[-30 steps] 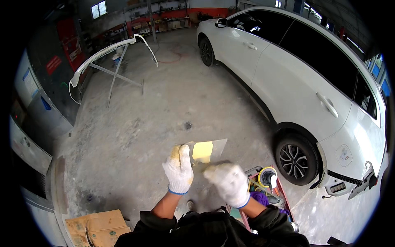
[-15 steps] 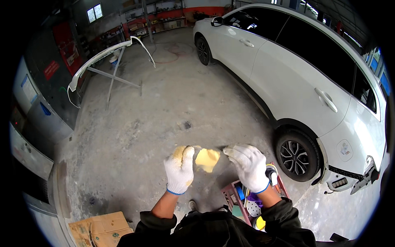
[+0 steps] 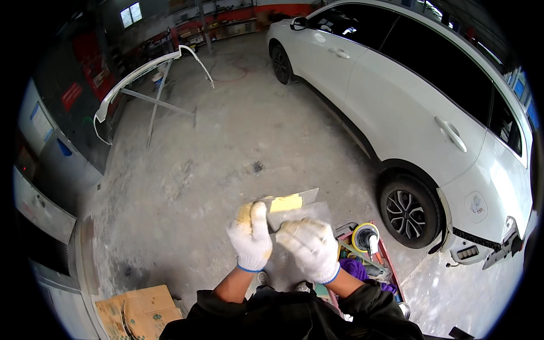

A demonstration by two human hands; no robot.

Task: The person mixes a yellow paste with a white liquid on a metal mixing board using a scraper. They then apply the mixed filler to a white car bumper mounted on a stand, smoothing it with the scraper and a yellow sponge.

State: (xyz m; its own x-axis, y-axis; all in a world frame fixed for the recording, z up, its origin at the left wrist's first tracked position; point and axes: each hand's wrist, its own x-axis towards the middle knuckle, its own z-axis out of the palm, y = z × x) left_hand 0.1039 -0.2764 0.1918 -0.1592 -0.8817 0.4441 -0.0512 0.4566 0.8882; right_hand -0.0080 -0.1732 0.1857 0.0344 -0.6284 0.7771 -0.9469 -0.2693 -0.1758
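Both hands wear white knit gloves stained with yellow. My left hand (image 3: 251, 241) is closed round one end of a thin grey scraper plate (image 3: 310, 195), thumb on top. Yellow putty (image 3: 287, 203) is spread over that plate. My right hand (image 3: 310, 248) grips a second flat grey putty scraper (image 3: 315, 211), whose blade overlaps the near part of the plate at the putty's lower edge. Whether the two blades touch I cannot tell. The right fingers hide that scraper's gripped end.
A white car (image 3: 385, 107) stands at right, its rear bumper area uncovered. Below my right arm is a red tool cart (image 3: 391, 266) with a round yellow-rimmed sander (image 3: 365, 237) and purple cloth (image 3: 352, 268). Cardboard (image 3: 139, 311) lies lower left; a bumper (image 3: 133, 78) rests on a stand.
My right hand has moved left and slightly down, bringing its scraper over the plate. The plate now shows a narrower, straight-edged patch of putty. My left hand has barely moved.
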